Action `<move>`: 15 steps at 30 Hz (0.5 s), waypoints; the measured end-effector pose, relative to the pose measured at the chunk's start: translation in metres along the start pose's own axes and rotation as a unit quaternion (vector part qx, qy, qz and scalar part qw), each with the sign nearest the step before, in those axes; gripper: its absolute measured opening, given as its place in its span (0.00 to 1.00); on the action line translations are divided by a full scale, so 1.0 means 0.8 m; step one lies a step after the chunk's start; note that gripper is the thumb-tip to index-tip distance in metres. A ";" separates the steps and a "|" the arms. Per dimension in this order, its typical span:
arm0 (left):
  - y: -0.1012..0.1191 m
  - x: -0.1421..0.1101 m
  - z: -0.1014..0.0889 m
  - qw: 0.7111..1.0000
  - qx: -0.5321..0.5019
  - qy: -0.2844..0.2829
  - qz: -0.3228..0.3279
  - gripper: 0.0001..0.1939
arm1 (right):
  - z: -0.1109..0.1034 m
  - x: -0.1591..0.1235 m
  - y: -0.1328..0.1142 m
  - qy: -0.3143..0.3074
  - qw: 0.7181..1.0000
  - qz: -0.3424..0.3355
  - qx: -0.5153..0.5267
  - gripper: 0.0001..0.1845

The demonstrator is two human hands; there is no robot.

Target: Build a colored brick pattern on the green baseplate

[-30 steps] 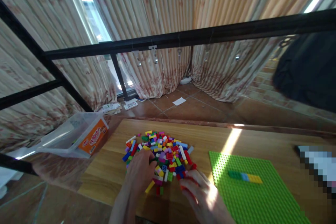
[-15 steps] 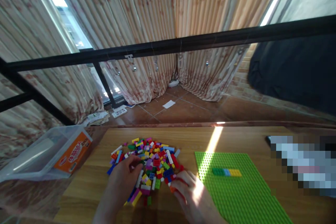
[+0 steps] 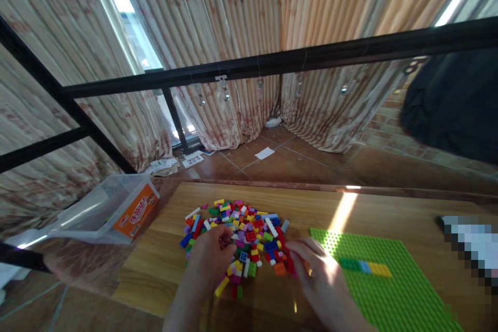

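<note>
A heap of small toy building bricks (image 3: 240,225) in many colours lies on the wooden table. My left hand (image 3: 212,257) is over the heap's left part, fingers curled in; whatever they hold is hidden. At the right edge of the heap, my right hand (image 3: 321,272) has its fingertips bent together against red bricks (image 3: 289,262), and I cannot make out what is between them. An orange brick (image 3: 279,268) shows just left of those fingertips. Beside my right hand lies a green studded baseplate (image 3: 383,290), bearing a short row of green, light blue and yellow bricks (image 3: 365,267).
A clear plastic bin (image 3: 97,212) with an orange label stands left of the wooden table (image 3: 155,264). At the table's right is a pixelated device (image 3: 469,244). A black metal rail (image 3: 257,65) crosses beyond the table, before curtains. Papers (image 3: 264,153) lie on the tiled floor.
My right hand has shifted right and slightly away from the orange brick, which now shows. The left hand stays over the heap with fingers curled. The view swung right, then back left.
</note>
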State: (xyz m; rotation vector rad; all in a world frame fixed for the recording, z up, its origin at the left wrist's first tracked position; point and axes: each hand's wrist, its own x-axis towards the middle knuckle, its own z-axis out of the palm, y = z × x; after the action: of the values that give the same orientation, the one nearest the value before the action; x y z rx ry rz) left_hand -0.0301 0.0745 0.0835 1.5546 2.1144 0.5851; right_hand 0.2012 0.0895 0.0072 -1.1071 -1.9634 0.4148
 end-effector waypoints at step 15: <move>0.002 0.004 -0.001 0.997 -0.061 0.025 0.044 0.13 | 0.003 0.051 0.017 -0.070 0.991 0.087 -0.069 0.10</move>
State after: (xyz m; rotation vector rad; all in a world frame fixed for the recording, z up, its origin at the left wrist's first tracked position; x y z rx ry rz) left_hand -0.0304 0.0782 0.0849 1.5858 2.0132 0.7767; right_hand 0.1958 0.1309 0.0177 -1.3771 -2.0487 0.4651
